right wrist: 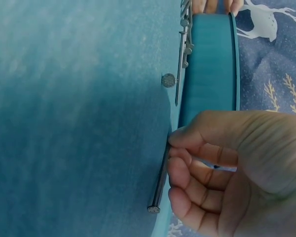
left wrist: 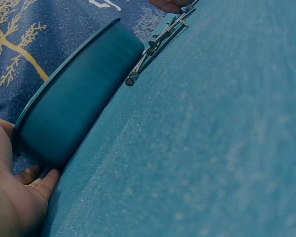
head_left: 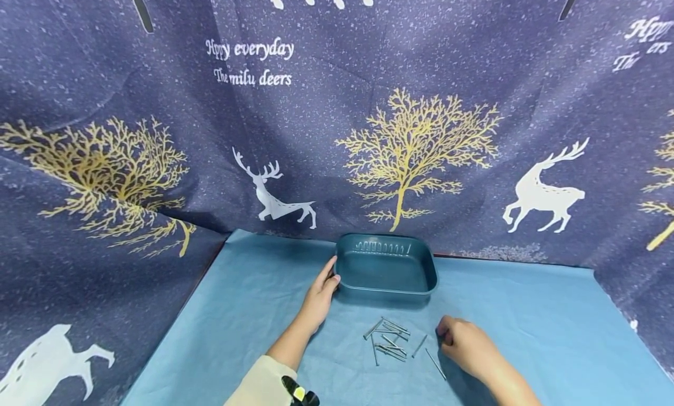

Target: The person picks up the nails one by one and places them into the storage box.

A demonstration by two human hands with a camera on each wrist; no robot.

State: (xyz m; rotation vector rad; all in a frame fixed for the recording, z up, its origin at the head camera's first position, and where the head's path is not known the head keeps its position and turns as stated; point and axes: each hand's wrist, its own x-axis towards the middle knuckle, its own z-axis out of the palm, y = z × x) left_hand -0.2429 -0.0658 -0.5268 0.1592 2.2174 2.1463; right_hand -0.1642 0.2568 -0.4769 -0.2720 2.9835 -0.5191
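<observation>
In the head view, a dark teal rectangular tray stands at the back of the blue-covered table. My left hand rests against its left end; the left wrist view has fingers low by the tray's corner and part of the hand at the rim. My right hand is low over the table, right of several loose nails. In the right wrist view, its thumb and index finger pinch the end of a nail, whose head points away from the fingertips. The head view hides that nail under the hand.
Two single nails lie apart from the pile; one nail is just left of my right hand. A dark blue cloth printed with deer and trees hangs behind the table, close to the tray's far side.
</observation>
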